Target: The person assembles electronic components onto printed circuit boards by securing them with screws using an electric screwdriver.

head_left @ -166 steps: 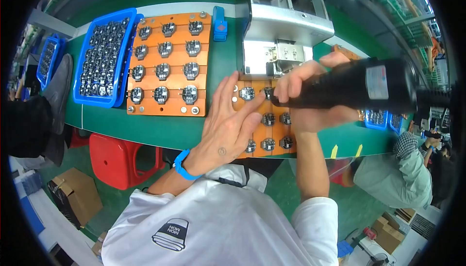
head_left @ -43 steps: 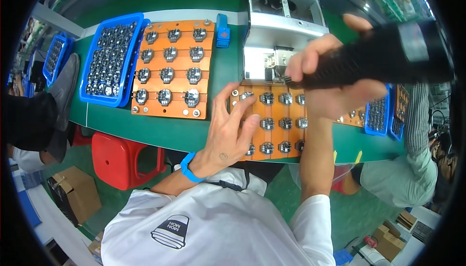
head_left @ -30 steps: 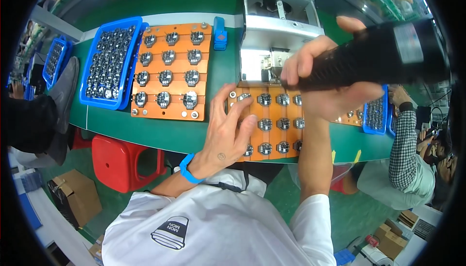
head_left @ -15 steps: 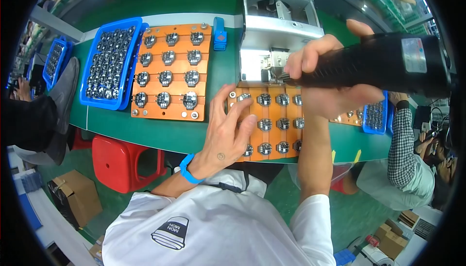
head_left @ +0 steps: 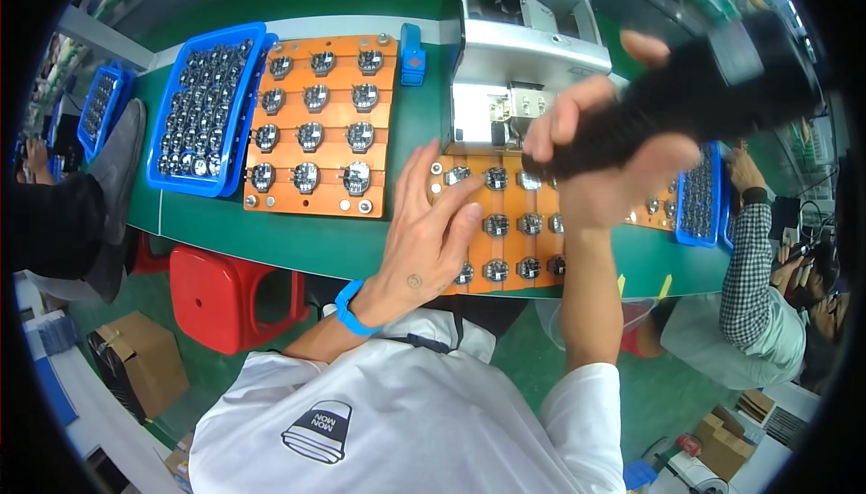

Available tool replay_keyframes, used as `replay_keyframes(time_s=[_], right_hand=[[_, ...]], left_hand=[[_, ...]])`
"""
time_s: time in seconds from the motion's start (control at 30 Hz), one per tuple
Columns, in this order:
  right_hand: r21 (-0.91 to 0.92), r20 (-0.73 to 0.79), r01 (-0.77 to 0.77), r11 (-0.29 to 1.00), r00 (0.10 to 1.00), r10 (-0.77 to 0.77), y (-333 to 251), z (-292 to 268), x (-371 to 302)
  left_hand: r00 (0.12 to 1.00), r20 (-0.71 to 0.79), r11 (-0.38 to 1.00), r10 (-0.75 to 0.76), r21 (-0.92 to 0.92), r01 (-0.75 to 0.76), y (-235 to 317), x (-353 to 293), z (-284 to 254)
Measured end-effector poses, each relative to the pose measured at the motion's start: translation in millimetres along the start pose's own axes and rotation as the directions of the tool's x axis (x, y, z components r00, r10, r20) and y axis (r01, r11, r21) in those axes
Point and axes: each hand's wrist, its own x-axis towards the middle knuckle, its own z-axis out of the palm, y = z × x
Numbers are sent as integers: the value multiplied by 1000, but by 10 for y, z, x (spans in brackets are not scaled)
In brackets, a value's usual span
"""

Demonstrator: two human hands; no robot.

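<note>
In my right hand (head_left: 591, 147) is a black electric screwdriver (head_left: 713, 83), fingers wrapped round its grip. Its front end reaches over the far edge of an orange fixture plate (head_left: 513, 246), just in front of a silver screw feeder (head_left: 532, 43). Motion blurs the tool, and its bit cannot be made out. My left hand (head_left: 419, 246) rests with fingers spread on the plate's left edge, holding nothing. Rows of small round circuit-board parts (head_left: 496, 224) sit in the plate; my hands hide some of them.
Left of me lies a second orange plate (head_left: 290, 115) filled with similar parts, beside a blue tray (head_left: 161, 133) of loose ones. A blue clip-like item (head_left: 412, 56) lies between plate and feeder. A red stool (head_left: 203, 300) stands left. A co-worker's arm (head_left: 756, 250) is at right.
The screwdriver has come back from the feeder's front toward the orange plate and tilted, its rear end rising. My left hand stays on the plate. The whole view has shifted slightly.
</note>
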Motion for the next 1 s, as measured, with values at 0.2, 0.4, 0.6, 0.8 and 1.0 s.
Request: replay_keyframes(time_s=[0.2,0.4,0.6,0.8,1.0], right_hand=[[387,35,48,921,997,-67,251,-119,-264],[130,20,-42,991,999,40,264,-80,-294],[118,20,-36,992,999,34,283,-73,-292],[116,6,-71,991,997,71,271,-24,-298],[71,-12,-86,994,996,87,311,-3,-333]], left_hand=[[999,35,997,18,75,-21,-12,14,16],[997,74,999,-5,42,2,-6,15,-13],[996,84,999,-4,50,0,11,33,-24],[997,80,999,3,50,-7,1,30,-24],[997,73,999,8,48,-12,-4,30,-20]])
